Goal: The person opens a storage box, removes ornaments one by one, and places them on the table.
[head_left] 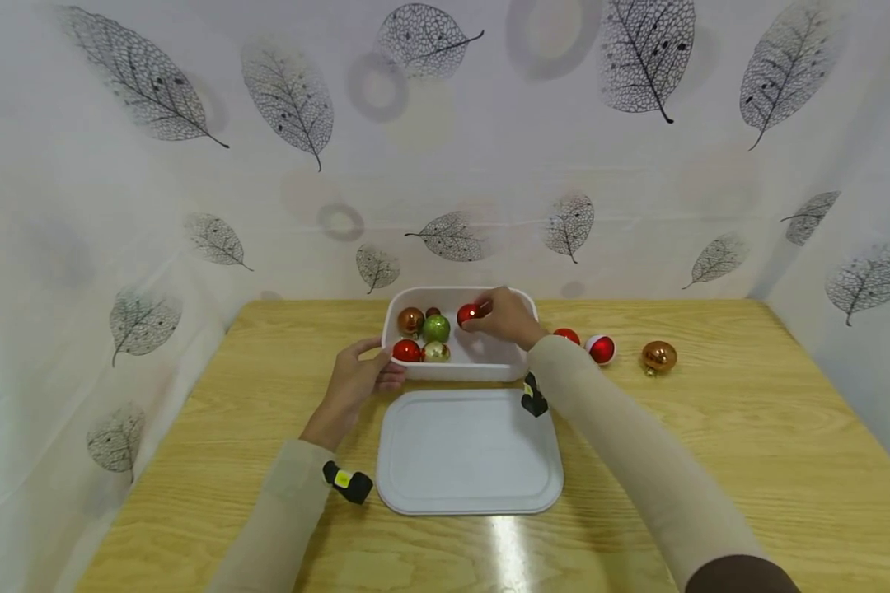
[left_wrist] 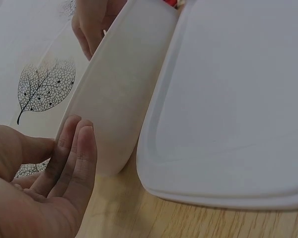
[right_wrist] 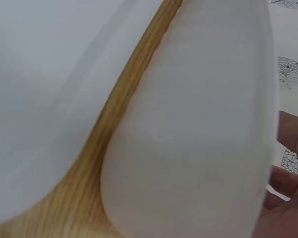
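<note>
Near the centre of the head view, the right hand (head_left: 510, 318) pinches a red ball (head_left: 466, 314) over the white box (head_left: 467, 373). At centre-left, the left hand (head_left: 356, 377) grips the box's near corner between thumb and fingers.

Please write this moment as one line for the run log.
left hand: holds box corner; right hand: pinches red ball; lid: flat on table; right of box: three balls

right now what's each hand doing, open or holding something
Left hand: holding the white plastic bin at its near left corner.
Right hand: holding a shiny red bauble.
</note>
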